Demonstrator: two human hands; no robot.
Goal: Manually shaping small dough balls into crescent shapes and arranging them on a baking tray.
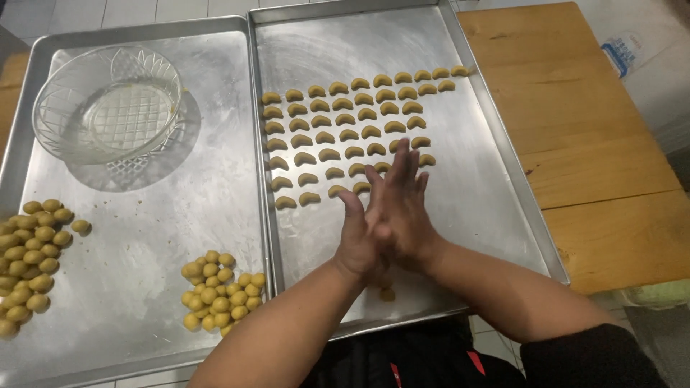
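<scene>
My left hand (353, 248) and my right hand (402, 208) are pressed palm to palm above the near part of the right metal tray (496, 194), fingers stretched out and pointing away from me. Whatever lies between the palms is hidden. Several rows of small crescent-shaped dough pieces (345, 136) lie on that tray just beyond my fingertips. One small dough ball (388, 294) sits on the tray right under my wrists.
The left metal tray (144, 215) holds a clear cut-glass bowl (108, 104) at the back, a heap of yellow dough balls (219, 291) near its right rim and a bigger heap (29, 259) at its left edge. A wooden table (596, 144) extends to the right.
</scene>
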